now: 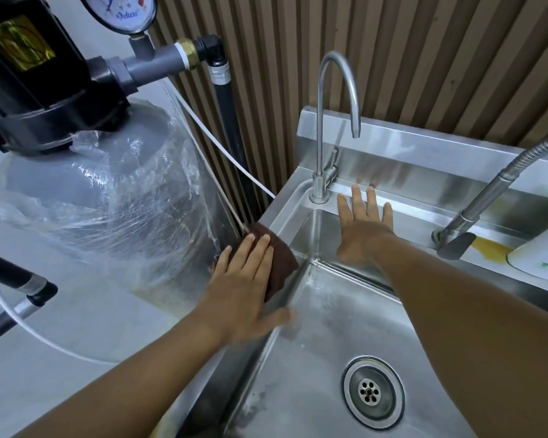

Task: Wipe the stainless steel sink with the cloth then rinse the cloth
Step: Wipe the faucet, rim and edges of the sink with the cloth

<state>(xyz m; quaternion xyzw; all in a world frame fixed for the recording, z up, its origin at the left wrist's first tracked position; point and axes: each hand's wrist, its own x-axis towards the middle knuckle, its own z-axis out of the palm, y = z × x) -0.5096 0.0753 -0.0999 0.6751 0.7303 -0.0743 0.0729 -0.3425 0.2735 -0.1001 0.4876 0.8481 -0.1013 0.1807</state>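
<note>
I read the left hand (244, 279) as flat with fingers straight, pressing the brown cloth (282, 262) onto the left rim of the sink (317, 352) — no curl around it. The right hand (363, 229) is spread wide and holds nothing — its fingers are over the back ledge, just beside the tap (319, 137).

One sink (314, 343), one cloth (280, 260), two taps (319, 121) (494, 191), two hands (244, 279) (361, 229), one tank (86, 197).
</note>
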